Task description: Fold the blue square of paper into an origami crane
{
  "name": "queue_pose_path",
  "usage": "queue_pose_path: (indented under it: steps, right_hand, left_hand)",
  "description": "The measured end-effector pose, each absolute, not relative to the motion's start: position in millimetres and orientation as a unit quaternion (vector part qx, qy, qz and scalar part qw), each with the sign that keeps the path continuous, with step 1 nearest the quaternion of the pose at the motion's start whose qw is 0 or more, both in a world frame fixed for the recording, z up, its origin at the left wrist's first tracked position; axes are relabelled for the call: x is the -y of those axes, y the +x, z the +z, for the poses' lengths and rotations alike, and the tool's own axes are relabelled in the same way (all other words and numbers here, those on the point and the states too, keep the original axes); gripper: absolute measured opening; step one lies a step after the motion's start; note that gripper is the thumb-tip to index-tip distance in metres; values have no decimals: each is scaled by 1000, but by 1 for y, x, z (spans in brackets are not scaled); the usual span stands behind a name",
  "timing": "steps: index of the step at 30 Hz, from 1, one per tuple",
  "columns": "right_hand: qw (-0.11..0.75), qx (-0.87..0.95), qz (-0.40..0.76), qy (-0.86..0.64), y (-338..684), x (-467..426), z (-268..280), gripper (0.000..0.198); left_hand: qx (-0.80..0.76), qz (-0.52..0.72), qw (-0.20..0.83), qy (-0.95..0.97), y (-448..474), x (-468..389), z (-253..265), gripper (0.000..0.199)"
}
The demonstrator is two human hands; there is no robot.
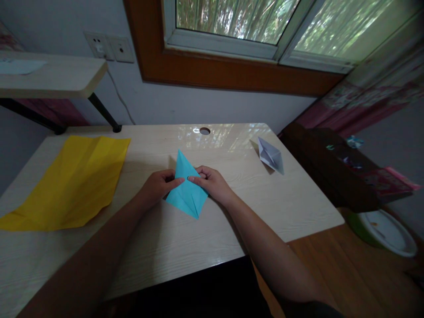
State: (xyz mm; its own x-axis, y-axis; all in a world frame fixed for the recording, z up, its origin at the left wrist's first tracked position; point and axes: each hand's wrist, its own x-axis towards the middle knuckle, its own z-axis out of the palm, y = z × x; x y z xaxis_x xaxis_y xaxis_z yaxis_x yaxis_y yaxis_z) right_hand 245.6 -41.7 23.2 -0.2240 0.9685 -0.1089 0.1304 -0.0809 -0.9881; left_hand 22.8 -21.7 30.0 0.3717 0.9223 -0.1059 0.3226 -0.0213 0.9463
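Observation:
A folded sheet of light blue paper (188, 194), kite-shaped with creases running to its near corner, is held a little over the desk. My left hand (161, 183) grips its left side, thumb on top and fingers behind. On the opposite side my right hand (212, 182) pinches the paper the same way. The two thumb tips lie close together near the middle of the paper. Fingers behind the sheet are partly hidden.
A large creased yellow sheet (76, 181) lies on the desk (291, 216) at left. To the right sits a folded white paper boat (270, 155). A raised shelf (66, 79) stands at back left. Beyond the right edge are a dark cabinet (318, 163) and a bin (384, 229).

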Motion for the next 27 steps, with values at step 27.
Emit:
queue_pose_path:
  steps: [27]
  right_hand:
    - [401, 561, 557, -463, 245, 42, 19, 40]
  left_hand:
    - [-495, 312, 517, 625, 26, 23, 32, 41]
